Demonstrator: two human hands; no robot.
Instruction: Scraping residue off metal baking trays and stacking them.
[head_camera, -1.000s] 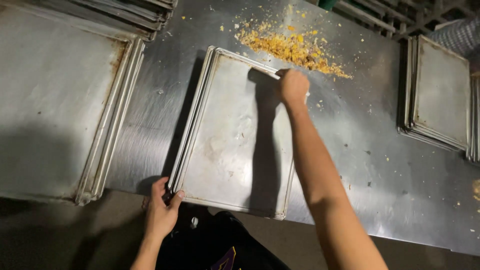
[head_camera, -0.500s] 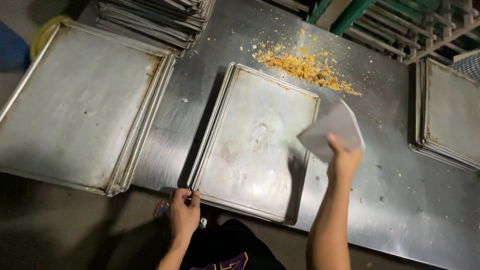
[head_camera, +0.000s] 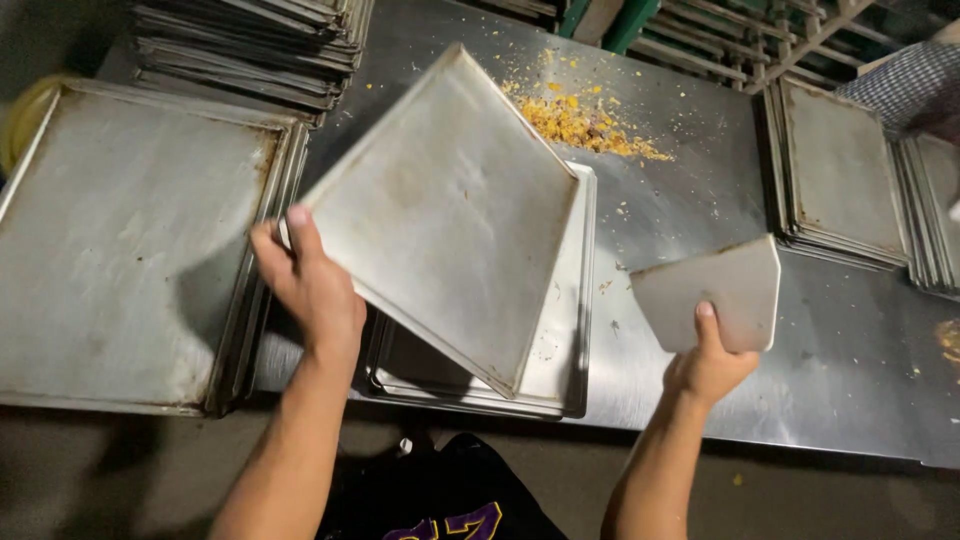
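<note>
Your left hand (head_camera: 315, 290) pinches only one corner of the tilted tray (head_camera: 450, 210); it could slip onto the stack (head_camera: 560, 380). Your right hand (head_camera: 708, 365) curls its fingers around the scraper (head_camera: 715, 290), thumb pressed on its face.

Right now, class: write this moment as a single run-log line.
left hand: lifting top baking tray, tilted | right hand: holding white scraper | yellow crumbs on steel table | tray stack at left

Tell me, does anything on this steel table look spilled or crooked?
Yes. A heap of yellow-orange crumbs is scattered across the steel table at its far edge. The scuffed metal baking tray in the left hand is tilted askew above the trays below it. The right hand holds a white plastic scraper.
</note>
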